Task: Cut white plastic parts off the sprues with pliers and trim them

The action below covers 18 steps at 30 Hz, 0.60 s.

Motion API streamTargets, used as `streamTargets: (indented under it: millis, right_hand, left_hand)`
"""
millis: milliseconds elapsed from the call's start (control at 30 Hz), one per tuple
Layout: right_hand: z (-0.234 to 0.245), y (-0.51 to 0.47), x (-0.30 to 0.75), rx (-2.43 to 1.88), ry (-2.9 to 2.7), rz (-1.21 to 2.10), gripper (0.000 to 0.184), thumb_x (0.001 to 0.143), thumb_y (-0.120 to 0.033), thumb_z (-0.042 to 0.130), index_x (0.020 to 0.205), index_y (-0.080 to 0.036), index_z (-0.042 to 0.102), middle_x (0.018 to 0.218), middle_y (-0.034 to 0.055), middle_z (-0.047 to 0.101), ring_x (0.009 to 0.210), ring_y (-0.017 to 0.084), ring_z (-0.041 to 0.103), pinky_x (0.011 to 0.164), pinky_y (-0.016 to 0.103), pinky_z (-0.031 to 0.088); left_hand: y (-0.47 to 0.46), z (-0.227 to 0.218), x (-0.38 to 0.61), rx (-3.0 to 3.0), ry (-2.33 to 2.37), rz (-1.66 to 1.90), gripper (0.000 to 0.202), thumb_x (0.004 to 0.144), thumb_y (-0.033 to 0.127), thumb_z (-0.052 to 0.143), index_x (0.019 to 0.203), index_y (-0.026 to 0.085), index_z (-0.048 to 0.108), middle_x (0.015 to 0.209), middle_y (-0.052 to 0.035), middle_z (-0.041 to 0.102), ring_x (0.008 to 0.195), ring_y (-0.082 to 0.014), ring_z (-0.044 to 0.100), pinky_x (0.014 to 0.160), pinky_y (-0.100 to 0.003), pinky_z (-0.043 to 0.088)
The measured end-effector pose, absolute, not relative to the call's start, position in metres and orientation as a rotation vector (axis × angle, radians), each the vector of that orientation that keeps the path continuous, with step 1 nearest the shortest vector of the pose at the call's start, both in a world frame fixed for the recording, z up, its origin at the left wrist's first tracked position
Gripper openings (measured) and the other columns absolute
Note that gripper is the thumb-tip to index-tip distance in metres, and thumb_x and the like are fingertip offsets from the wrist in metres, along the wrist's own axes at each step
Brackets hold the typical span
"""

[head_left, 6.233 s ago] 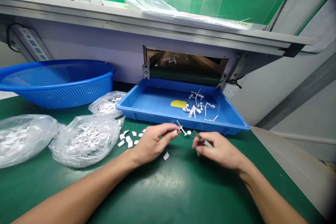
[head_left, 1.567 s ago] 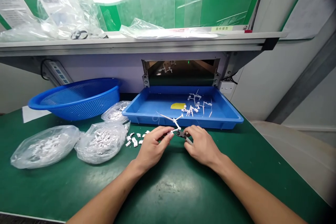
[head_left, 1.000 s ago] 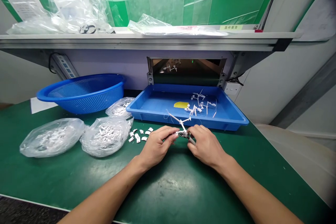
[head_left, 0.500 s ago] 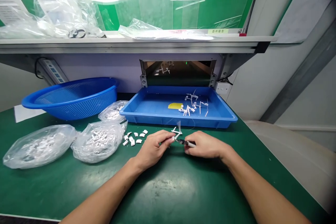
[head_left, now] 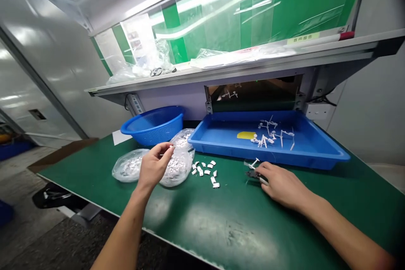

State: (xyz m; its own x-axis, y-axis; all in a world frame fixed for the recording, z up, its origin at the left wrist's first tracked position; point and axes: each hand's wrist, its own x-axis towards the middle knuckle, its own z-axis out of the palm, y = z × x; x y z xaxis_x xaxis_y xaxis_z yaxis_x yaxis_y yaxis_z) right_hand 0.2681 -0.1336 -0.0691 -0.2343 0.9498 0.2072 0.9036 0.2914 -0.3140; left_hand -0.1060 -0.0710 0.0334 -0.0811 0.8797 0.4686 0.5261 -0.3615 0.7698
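Left of the blue tray (head_left: pixel 228 150), the left hand (head_left: pixel 153 165) has its grip pinched on a small white plastic part (head_left: pixel 171 146), seen over the bag of white parts (head_left: pixel 179 173); so light a hold seems enough for so small a thing. In front of the tray, the right hand (head_left: pixel 281 182) has its grip clamped around the cutting pliers (head_left: pixel 253 174), low over the surface (head_left: pixel 202 215), perhaps for steadiness, and a white branched runner (head_left: pixel 254 163) is beside their tips, though I cannot tell whether this grip holds it also.

Power strip (head_left: pixel 136 103) under a long shelf (head_left: pixel 196 75).
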Motion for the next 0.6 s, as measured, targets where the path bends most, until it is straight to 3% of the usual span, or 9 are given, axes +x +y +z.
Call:
streamTargets:
  millis: [67, 167, 300, 400, 500, 600]
  right_hand:
    - [-0.075, -0.131, 0.271, -1.709, -2.215, 0.141, 0.026, 0.08, -0.017, 0.058, 0.103, -0.026, 0.068, 0.097, 0.0055, 0.065, 0.082, 0.024, 0.063, 0.066, 0.033, 0.046]
    - [-0.068, -0.129, 0.273, -1.704, -2.211, 0.095, 0.024, 0.078, -0.014, 0.06, 0.098, -0.025, 0.068, 0.09, 0.0046, 0.066, 0.086, 0.025, 0.062, 0.071, 0.034, 0.047]
    - [-0.038, -0.13, 0.288, -1.534, -2.031, -0.095, 0.023, 0.083, -0.016, 0.054, 0.102, -0.023, 0.066, 0.097, 0.0047, 0.067, 0.091, 0.022, 0.062, 0.079, 0.033, 0.048]
    - [-0.017, -0.133, 0.334, -1.544, -1.674, -0.412, 0.024, 0.089, -0.026, 0.05, 0.107, -0.02, 0.064, 0.107, 0.0087, 0.066, 0.099, 0.025, 0.061, 0.087, 0.036, 0.047]
    - [-0.016, -0.148, 0.41, -1.861, -1.22, -0.616, 0.034, 0.089, -0.034, 0.05, 0.117, -0.019, 0.063, 0.108, 0.0148, 0.067, 0.1, 0.03, 0.062, 0.08, 0.039, 0.047]
    - [-0.034, -0.167, 0.478, -2.362, -0.997, -0.356, 0.049, 0.083, -0.038, 0.056, 0.128, -0.021, 0.061, 0.103, 0.0226, 0.067, 0.077, 0.032, 0.065, 0.057, 0.041, 0.041]
  left_hand:
    - [-0.079, 0.032, -0.116, 1.855, 1.531, 1.319, 0.039, 0.084, 0.048, 0.066, 0.1, 0.014, 0.069, 0.093, -0.0075, 0.07, 0.078, -0.0186, 0.066, 0.07, -0.028, 0.057]
    - [-0.088, 0.017, -0.102, 2.019, 1.419, 1.007, 0.034, 0.087, 0.046, 0.062, 0.102, 0.017, 0.071, 0.099, -0.0083, 0.071, 0.082, -0.0204, 0.067, 0.073, -0.03, 0.057]
    - [-0.084, -0.011, -0.066, 2.42, 1.281, 0.568, 0.025, 0.089, 0.035, 0.058, 0.105, 0.023, 0.072, 0.108, -0.0073, 0.068, 0.095, -0.0235, 0.066, 0.086, -0.035, 0.053]
    - [-0.07, -0.015, -0.046, 2.499, 1.254, 0.535, 0.03, 0.09, 0.035, 0.055, 0.113, 0.024, 0.07, 0.114, -0.007, 0.065, 0.093, -0.0219, 0.066, 0.084, -0.033, 0.052]
    - [-0.048, 0.002, -0.026, 2.557, 1.171, 0.548, 0.03, 0.093, 0.04, 0.051, 0.11, 0.024, 0.071, 0.109, -0.0052, 0.068, 0.09, -0.0209, 0.066, 0.079, -0.029, 0.052]
    - [-0.017, 0.024, 0.006, 2.624, 1.083, 0.551, 0.028, 0.092, 0.041, 0.053, 0.102, 0.024, 0.074, 0.101, -0.0027, 0.073, 0.091, -0.0211, 0.067, 0.079, -0.027, 0.051]
